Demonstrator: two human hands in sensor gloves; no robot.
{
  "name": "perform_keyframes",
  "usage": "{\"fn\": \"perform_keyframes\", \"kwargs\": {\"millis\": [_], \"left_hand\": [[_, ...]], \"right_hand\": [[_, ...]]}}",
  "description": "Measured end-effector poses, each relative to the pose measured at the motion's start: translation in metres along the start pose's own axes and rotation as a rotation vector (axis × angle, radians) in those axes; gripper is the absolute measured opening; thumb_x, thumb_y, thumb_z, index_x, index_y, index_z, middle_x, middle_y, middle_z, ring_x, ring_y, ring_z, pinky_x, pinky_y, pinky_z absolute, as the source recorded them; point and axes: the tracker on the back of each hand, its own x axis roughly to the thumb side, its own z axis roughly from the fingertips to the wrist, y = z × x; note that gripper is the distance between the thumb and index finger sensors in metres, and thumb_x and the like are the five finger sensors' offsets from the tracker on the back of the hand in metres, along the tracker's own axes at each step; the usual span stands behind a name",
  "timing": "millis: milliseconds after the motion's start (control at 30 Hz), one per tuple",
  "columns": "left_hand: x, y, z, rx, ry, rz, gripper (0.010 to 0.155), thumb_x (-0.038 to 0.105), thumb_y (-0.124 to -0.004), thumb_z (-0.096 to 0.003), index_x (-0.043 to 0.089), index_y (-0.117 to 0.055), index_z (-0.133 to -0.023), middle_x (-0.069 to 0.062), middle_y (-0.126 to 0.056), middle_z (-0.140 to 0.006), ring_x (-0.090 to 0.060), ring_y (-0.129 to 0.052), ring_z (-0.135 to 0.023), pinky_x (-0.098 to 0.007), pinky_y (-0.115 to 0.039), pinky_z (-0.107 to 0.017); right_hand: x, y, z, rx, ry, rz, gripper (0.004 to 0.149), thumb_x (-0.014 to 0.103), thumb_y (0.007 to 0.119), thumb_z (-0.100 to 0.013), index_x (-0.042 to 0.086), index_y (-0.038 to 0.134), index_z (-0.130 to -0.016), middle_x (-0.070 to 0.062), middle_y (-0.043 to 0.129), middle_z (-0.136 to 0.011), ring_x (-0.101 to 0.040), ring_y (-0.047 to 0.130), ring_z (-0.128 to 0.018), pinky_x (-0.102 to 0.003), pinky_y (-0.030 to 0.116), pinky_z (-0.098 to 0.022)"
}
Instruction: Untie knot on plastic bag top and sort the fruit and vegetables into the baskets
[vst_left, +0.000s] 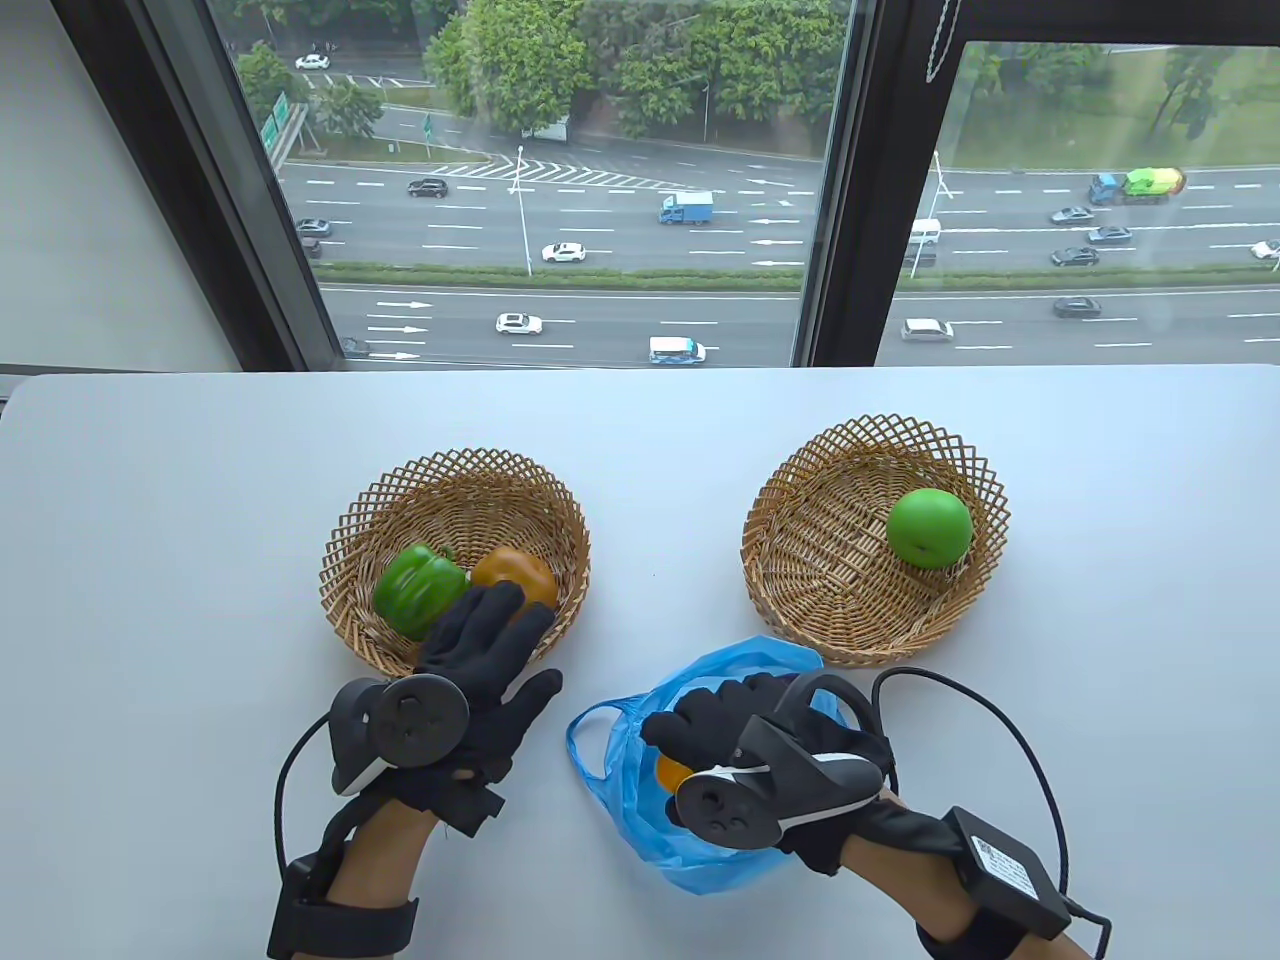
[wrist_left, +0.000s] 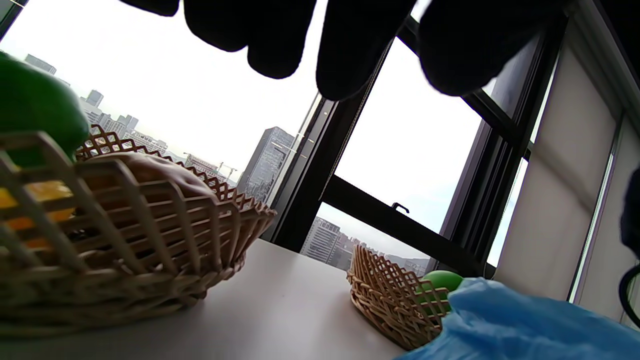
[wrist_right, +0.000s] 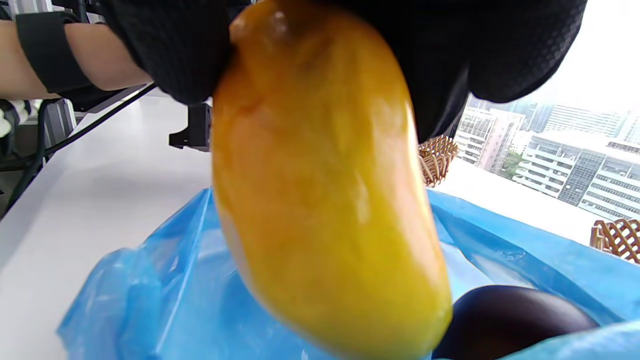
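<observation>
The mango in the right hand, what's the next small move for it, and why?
Probably lift the mango clear of the blue bag and carry it toward the right basket: the right hand already grips it above the open bag, and that basket holds the green apple.

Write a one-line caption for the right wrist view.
Gloved fingers grip a yellow mango over the open blue bag, a dark purple item inside.

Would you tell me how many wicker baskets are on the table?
2: the left basket beside the left hand, the right basket just beyond the blue bag.
</observation>
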Motion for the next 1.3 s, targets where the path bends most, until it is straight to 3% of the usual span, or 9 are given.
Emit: {"fn": "perform_keyframes", "kwargs": {"millis": [167,567,800,1100,1300], "left_hand": [[0.0,0.0,0.0,-0.004,0.0,0.001,0.073,0.055,-0.074,-0.0487,0.026,-0.059,-0.114,-0.015,-0.055,-0.12,-0.045,-0.046,-0.107,-0.066,-0.045,-0.072],[0.001,-0.002,-0.001,-0.019,0.001,-0.002,0.071,0.055,-0.074,-0.0486,0.024,-0.064,-0.112,-0.015,-0.056,-0.119,-0.046,-0.047,-0.106,-0.066,-0.045,-0.072],[0.001,-0.002,-0.001,-0.019,0.0,-0.002,0.071,0.055,-0.074,-0.0485,0.024,-0.065,-0.111,-0.015,-0.057,-0.119,-0.046,-0.047,-0.106,-0.066,-0.045,-0.072],[0.0,-0.003,-0.001,-0.024,0.001,-0.002,0.07,0.055,-0.074,-0.0486,0.024,-0.066,-0.111,-0.015,-0.057,-0.119,-0.046,-0.047,-0.106,-0.066,-0.045,-0.072],[0.0,-0.003,-0.001,-0.024,0.002,-0.002,0.07,0.055,-0.074,-0.0485,0.024,-0.066,-0.111,-0.015,-0.057,-0.119,-0.045,-0.047,-0.106,-0.066,-0.045,-0.072]], "right_hand": [[-0.012,-0.013,0.008,-0.08,0.035,-0.011,0.069,0.055,0.077,-0.053,0.015,0.063,-0.108,-0.016,0.079,-0.097,-0.043,0.094,-0.075,-0.062,0.075,-0.057],[-0.043,-0.026,0.021,-0.268,0.128,-0.01,0.068,0.056,0.075,-0.052,0.017,0.064,-0.107,-0.013,0.081,-0.096,-0.04,0.094,-0.073,-0.059,0.076,-0.055],[-0.066,-0.029,0.028,-0.316,0.221,-0.002,0.069,0.055,0.075,-0.053,0.016,0.063,-0.108,-0.014,0.08,-0.097,-0.041,0.094,-0.074,-0.06,0.076,-0.057],[-0.113,-0.022,0.041,-0.41,0.356,-0.029,0.068,0.054,0.078,-0.052,0.016,0.065,-0.107,-0.014,0.081,-0.097,-0.042,0.095,-0.075,-0.06,0.078,-0.057],[-0.14,-0.01,0.047,-0.397,0.429,-0.045,0.066,0.053,0.08,-0.052,0.018,0.065,-0.106,-0.014,0.08,-0.098,-0.043,0.094,-0.077,-0.061,0.078,-0.058]]}}
